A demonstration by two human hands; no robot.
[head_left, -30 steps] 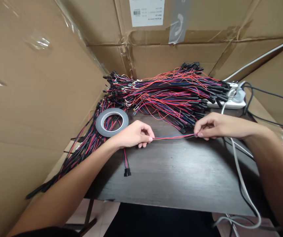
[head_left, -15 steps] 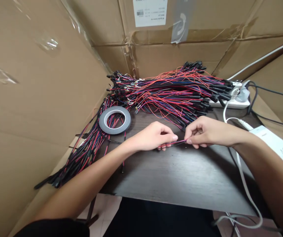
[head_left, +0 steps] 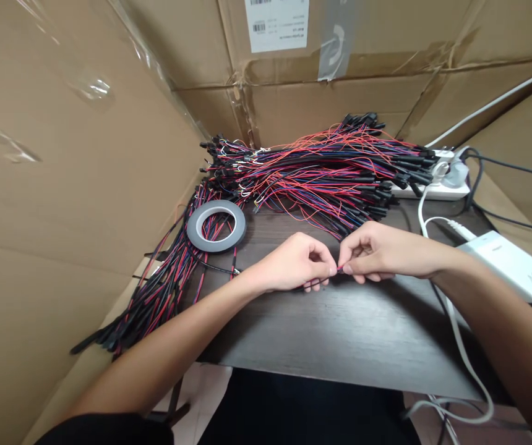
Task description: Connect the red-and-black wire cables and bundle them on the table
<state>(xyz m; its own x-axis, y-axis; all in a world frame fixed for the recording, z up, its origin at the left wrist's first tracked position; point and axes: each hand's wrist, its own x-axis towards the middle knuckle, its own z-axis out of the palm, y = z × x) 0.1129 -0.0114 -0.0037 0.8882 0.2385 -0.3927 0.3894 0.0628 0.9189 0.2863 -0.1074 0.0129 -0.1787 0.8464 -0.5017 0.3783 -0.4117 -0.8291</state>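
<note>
I see tall brown cardboard walls (head_left: 75,185) closing in the left, back and right of the workspace, with a white printed label (head_left: 276,23) stuck high on the back panel. Below them lies the dark wood-grain tabletop (head_left: 340,334), bare across its near half. Across the back of it sprawls a big heap of red, blue and black wire harnesses with black connector ends (head_left: 321,173), and a second sheaf of the same wires (head_left: 154,296) trails off the table's left edge toward the floor. A white power strip (head_left: 437,185) sits behind the heap on the right, with a white cable (head_left: 461,358) running down past the right forearm, and a flat white box (head_left: 511,266) lies just beyond that arm. A grey roll of narrow tape (head_left: 216,225) rests flat on the left sheaf, near the left wrist.

My left hand (head_left: 294,266) and right hand (head_left: 377,250) meet at the table's middle, fingertips almost touching. Between them I make out a thin red wire end (head_left: 339,269), pinched from both sides: the left thumb and forefinger close on it from the left, the right thumb and forefinger from the right. Only a tiny stretch shows in the gap between the two pinches; the rest is hidden under the left fingers, just above the table surface.
</note>
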